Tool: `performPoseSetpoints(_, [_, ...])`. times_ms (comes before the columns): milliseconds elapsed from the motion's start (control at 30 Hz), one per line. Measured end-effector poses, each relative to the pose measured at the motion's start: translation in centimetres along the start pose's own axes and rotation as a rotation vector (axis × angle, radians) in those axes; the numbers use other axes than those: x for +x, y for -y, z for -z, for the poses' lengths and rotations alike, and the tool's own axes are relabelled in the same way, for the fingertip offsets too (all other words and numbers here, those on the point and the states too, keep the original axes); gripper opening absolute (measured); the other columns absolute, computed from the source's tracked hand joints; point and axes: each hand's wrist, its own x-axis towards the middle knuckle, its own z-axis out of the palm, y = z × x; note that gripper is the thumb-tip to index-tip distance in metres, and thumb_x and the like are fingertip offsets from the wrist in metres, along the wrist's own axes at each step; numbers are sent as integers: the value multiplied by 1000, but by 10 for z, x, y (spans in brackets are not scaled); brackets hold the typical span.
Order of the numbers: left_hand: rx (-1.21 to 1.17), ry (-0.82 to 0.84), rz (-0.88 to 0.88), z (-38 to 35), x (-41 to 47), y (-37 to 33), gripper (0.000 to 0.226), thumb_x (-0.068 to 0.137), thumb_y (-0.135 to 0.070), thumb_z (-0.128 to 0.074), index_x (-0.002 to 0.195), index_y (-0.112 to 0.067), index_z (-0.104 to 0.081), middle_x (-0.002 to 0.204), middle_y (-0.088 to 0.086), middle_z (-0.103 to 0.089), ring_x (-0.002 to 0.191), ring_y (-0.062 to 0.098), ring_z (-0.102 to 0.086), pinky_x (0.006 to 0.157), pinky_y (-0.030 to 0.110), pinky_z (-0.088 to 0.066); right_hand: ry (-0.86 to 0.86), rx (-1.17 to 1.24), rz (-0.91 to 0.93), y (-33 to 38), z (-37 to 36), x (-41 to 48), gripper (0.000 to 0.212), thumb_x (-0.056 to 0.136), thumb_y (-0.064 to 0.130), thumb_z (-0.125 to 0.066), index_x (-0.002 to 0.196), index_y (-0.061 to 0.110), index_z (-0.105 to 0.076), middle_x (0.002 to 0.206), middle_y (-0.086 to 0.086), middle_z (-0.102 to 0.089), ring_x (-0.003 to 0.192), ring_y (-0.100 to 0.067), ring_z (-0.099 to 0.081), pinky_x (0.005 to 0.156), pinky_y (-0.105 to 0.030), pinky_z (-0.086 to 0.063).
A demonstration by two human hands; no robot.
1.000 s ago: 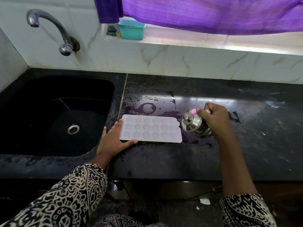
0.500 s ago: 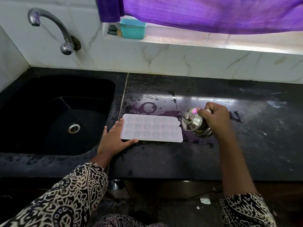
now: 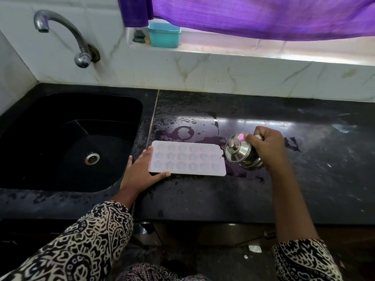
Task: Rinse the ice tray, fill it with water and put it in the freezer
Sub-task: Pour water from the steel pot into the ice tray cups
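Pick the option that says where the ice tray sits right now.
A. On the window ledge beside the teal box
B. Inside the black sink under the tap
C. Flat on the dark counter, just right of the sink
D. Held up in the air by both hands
C: the ice tray lies flat on the wet counter beside the sink, the left hand steadying its near-left corner.

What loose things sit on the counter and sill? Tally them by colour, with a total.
White: 1, the ice tray
Steel: 1, the lidded jug in the right hand
Teal: 1, the tub on the sill
Total: 3
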Motion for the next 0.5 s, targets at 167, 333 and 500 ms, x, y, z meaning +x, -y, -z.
performPoseSetpoints(167, [13, 9, -3, 0, 0, 1, 132, 51, -102, -18, 154, -21, -7, 160, -2, -22, 147, 11, -16, 119, 46, -2, 7, -6, -11, 1, 1, 1, 36, 83, 11, -66, 56, 16, -43, 53, 0, -43, 48, -9, -42, 50, -22, -34])
performPoseSetpoints(333, [9, 5, -2, -1, 1, 1, 132, 51, -102, -18, 154, -21, -8, 160, -2, -23, 147, 11, -16, 120, 46, -2, 6, 20, -8, -2, 1, 3, 38, 82, 10, -67, 54, 18, -41, 52, 0, -41, 51, -14, -41, 52, -23, -34])
performPoseSetpoints(500, [1, 7, -1, 0, 1, 0, 133, 50, -102, -18, 155, -20, -8, 160, -2, -22, 147, 11, -16, 119, 46, -2, -25, 77, -45, -4, 2, 4, 38, 81, 8, -66, 54, 17, -40, 52, 0, -39, 51, -14, -37, 53, -24, -33])
